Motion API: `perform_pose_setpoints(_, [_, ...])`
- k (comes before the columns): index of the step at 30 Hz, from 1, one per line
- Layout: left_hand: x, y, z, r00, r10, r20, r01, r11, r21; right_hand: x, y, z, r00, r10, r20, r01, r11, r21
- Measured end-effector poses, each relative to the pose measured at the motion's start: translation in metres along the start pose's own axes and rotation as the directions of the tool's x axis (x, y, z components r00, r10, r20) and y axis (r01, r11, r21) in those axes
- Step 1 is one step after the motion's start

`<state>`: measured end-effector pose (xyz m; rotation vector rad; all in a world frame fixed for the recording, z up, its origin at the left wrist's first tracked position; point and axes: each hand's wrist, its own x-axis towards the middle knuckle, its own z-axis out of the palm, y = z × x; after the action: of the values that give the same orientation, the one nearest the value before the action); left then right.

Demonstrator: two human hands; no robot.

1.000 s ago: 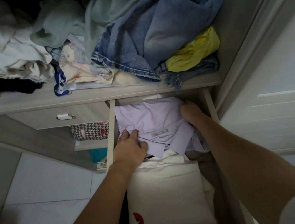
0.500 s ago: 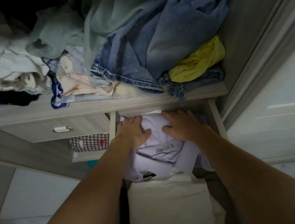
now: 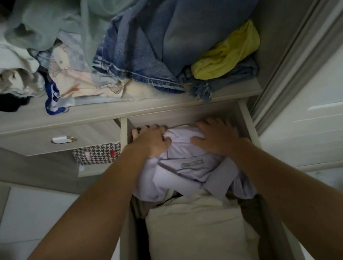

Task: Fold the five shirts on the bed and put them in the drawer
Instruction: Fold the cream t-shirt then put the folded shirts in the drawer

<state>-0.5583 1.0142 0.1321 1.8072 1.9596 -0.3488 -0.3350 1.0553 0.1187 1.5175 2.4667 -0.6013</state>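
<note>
Head view, looking down into open drawer (image 3: pixel 248 121) pulled out toward wearer. Folded lilac shirt (image 3: pixel 186 172) lying in far half of drawer, on top of other cloth; collar tag facing up near middle. Cream folded shirt with red mark (image 3: pixel 195 239) filling near half, just beside and partly under lilac one.

Left hand (image 3: pixel 149 140) flat on shirt's far-left corner, fingers spread and pressing, tips at drawer's back edge under dresser top (image 3: pixel 29 124). Right hand (image 3: pixel 214 136) flat on far-right part, fingers apart, thumb pointing inward toward the left. Neither hand clamped on fabric as far as visible; both palms down. Fingertips partly hidden by shadow at back.

Key relation: bulk of shirt lies nearward from both sets of fingers, toward wearer; long axis roughly along drawer's length, slightly skewed, near-right corner hanging toward right wall. Hands about equally placed, left slightly farther back.

Judged step: seating shirt into back of drawer. Next likely calls for a push away from body and down, then tucking loose near-right flap. Risk: fold slipping open at near edge.

Heaped clothes on dresser top, denim (image 3: pixel 131 57) and yellow garment (image 3: pixel 228 52) among them, not involved.
</note>
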Motion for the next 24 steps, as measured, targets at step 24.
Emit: perform_pose_setpoints(24, [-0.061, 0.011, 0.091, 0.935, -0.126, -0.332, 0.039, 0.965, -0.258, -0.083, -0.005, 0.055, 0.959, 0.153, -0.237, -0.113, 0.978, 0.177])
